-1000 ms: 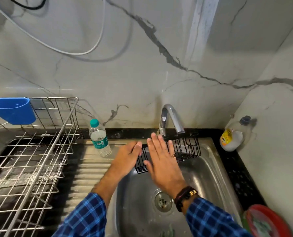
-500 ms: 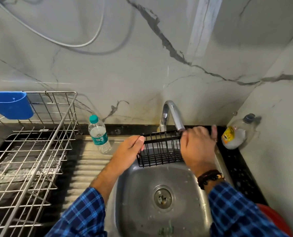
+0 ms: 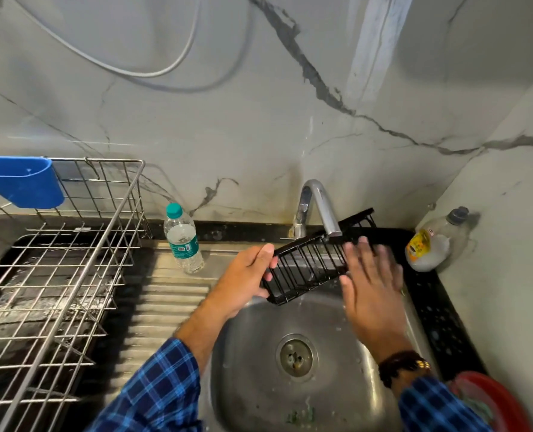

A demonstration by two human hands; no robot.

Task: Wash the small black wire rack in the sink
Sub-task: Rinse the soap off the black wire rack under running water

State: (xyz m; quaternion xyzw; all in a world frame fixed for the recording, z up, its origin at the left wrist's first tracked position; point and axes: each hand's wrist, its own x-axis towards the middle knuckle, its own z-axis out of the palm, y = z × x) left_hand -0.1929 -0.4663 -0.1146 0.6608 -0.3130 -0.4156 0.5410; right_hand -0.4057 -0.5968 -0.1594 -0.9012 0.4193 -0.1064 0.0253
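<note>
The small black wire rack point(image 3: 310, 266) is held tilted over the steel sink point(image 3: 259, 353), its right end raised beside the chrome faucet point(image 3: 319, 207). My left hand point(image 3: 246, 283) grips the rack's lower left end. My right hand point(image 3: 369, 285) lies flat with fingers spread against the rack's front right part, its fingertips blurred. The faucet spout sits over the rack's top edge. Whether water runs from the spout cannot be told.
A water bottle point(image 3: 182, 240) stands on the ribbed drainboard left of the sink. A large steel dish rack point(image 3: 56, 269) with a blue cup point(image 3: 22, 180) fills the left. A soap bottle point(image 3: 432, 244) sits in the right corner. A red bowl point(image 3: 489, 400) is at bottom right.
The rack has tilted, its right end lifting toward the faucet. My right hand let go of the rack's right end and now lies open against its front. My left hand keeps its grip.
</note>
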